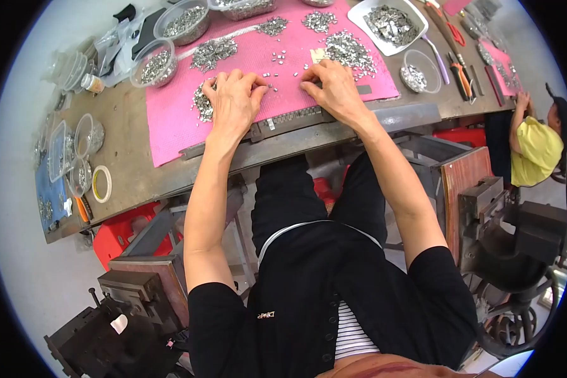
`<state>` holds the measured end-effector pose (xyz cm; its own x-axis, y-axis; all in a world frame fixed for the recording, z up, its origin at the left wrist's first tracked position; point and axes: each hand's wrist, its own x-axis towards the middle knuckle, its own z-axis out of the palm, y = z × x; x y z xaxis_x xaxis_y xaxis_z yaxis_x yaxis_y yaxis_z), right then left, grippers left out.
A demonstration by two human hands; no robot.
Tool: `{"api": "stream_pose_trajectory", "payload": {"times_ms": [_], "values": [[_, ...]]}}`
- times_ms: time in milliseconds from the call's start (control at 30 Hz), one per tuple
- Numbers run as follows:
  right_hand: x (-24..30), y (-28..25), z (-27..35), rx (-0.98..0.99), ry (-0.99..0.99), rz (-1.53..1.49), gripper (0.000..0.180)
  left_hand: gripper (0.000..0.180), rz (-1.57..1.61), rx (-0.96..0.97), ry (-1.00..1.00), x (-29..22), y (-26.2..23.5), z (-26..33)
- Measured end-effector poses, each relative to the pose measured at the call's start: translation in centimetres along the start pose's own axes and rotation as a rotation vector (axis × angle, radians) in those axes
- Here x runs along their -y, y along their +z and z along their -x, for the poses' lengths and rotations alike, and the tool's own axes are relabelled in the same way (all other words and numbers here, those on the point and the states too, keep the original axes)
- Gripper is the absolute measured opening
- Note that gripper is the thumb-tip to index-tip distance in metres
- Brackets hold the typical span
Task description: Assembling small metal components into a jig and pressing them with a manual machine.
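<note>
My left hand [233, 99] rests palm down on a pink mat [170, 120], fingers curled over small silver metal pieces [203, 104]. My right hand [335, 91] lies on the mat too, fingertips pinched on tiny metal pieces near the middle. A long dark metal bar [290, 120] holding a row of small parts lies along the mat's near edge, just below both hands. Loose piles of silver pieces [214, 51] are spread over the far part of the mat. Whether either hand grips a piece is hard to tell.
Clear bowls of metal parts [154, 63] stand at the far left, a white tray [387, 25] and a small cup [419, 70] at the far right. Pliers [461, 75] and a tape roll [101, 184] lie on the brown bench. Another person in yellow [535, 148] sits right. Dark machines stand below.
</note>
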<state>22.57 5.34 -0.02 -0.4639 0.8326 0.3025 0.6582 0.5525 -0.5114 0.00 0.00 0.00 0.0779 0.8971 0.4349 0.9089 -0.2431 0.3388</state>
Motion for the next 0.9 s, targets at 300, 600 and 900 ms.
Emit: {"api": "stream_pose_trajectory", "payload": {"times_ms": [300,600,900], "values": [[-0.1,0.3,-0.2,-0.105,-0.18,0.116,0.011,0.01,0.014,-0.042,0.071,0.0,0.8,-0.4],[0.3,-2.1,3.6,-0.03,-0.05,-0.28,0.011,0.012,0.029,-0.014,0.134,0.5,0.6,-1.0],[0.9,-1.1,5.3,-0.12,-0.206,-0.145,0.01,0.012,0.109,0.05,0.102,0.7,0.5,-1.0]]}}
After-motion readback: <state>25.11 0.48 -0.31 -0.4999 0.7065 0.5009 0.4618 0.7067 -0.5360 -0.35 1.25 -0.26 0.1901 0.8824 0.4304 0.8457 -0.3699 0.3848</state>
